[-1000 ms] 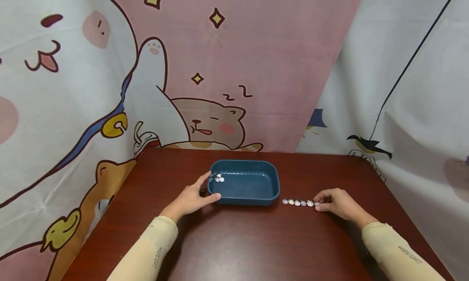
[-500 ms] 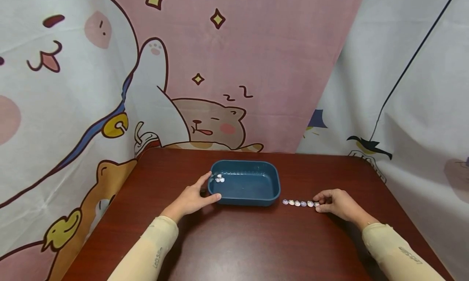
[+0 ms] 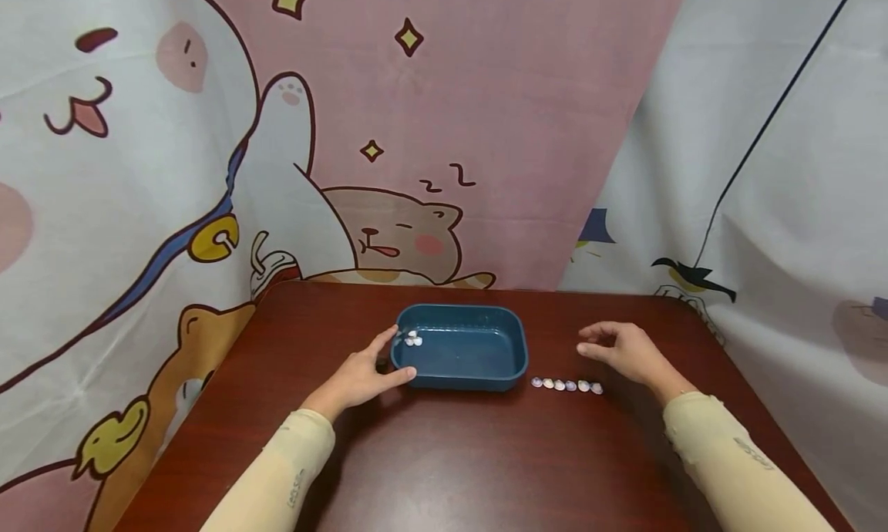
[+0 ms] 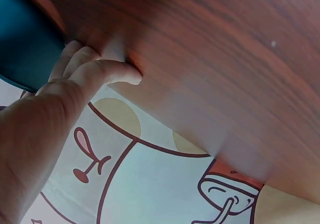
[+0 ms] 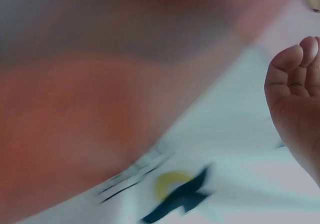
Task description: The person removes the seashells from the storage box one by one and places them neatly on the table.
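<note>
My left hand (image 3: pixel 361 375) rests against the left end of a blue rectangular basin (image 3: pixel 458 382), thumb at the front wall and fingers at the side. In the left wrist view my left hand (image 4: pixel 60 96) shows its fingers spread, beside the dark blue basin wall (image 4: pixel 27 38). A small cluster of white shells (image 3: pixel 413 339) lies inside the basin at its left end. Several small white and purplish shells (image 3: pixel 560 385) form a row on the table. Behind the row's right end hovers my right hand (image 3: pixel 627 352), fingers loosely bent and nothing visible between them. The right wrist view shows part of this hand (image 5: pixel 295 88).
The dark red-brown table (image 3: pixel 472 462) is glossy. A printed cloth (image 3: pixel 513 131) with cartoon animals hangs along its back and sides. The basin's right end stands close to the left end of the shell row.
My right hand has let go of the shell at the row's right end, then lifted and moved back, away from me. The left hand stays at the basin.
</note>
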A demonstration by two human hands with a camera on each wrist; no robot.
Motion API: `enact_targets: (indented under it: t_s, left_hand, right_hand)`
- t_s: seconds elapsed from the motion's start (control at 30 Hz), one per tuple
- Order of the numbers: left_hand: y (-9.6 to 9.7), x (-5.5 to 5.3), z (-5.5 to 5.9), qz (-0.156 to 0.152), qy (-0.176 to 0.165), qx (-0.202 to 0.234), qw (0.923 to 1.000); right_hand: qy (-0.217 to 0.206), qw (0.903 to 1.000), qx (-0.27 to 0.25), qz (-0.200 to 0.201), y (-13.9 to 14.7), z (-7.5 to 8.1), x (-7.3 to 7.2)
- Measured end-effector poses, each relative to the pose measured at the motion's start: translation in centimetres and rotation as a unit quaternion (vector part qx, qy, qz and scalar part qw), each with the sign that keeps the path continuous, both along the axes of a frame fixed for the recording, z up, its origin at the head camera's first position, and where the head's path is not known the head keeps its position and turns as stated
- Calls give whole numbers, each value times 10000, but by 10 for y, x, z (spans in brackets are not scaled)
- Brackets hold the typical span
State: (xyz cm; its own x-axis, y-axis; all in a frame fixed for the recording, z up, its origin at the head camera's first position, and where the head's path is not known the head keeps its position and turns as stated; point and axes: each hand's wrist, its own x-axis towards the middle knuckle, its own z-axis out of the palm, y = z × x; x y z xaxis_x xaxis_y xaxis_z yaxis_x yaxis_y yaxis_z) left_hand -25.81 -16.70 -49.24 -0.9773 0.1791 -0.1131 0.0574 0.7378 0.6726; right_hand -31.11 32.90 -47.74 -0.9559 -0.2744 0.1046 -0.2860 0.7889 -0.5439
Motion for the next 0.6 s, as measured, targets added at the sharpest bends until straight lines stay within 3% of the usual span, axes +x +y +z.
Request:
enact_targets:
  t_s: [0.07, 0.17, 0.3, 0.37, 0.47, 0.6]
  left_hand:
    - [-4, 1, 1, 19, 6, -1, 10000]
    - [-7, 2, 1, 42, 10, -42, 10000]
    - [-9, 4, 1, 84, -21, -107, 9999]
    - [-8, 4, 0, 81, -35, -118, 9999]
    - [-5, 3, 0, 18, -8, -72, 10000]
    - [-3, 4, -1, -93, 7, 48, 9999]
  right_hand:
    - [60, 9995, -292, 38, -37, 13, -9]
    - [54, 9974, -593, 399, -107, 23, -16]
    - [-296, 9934, -412, 1033, -201, 15, -19]
    - [-517, 9919, -130, 1151, -239, 7, -21]
    - [-796, 9934, 158, 816, -278, -6, -26]
    - [-863, 9961, 180, 62, -301, -19, -30]
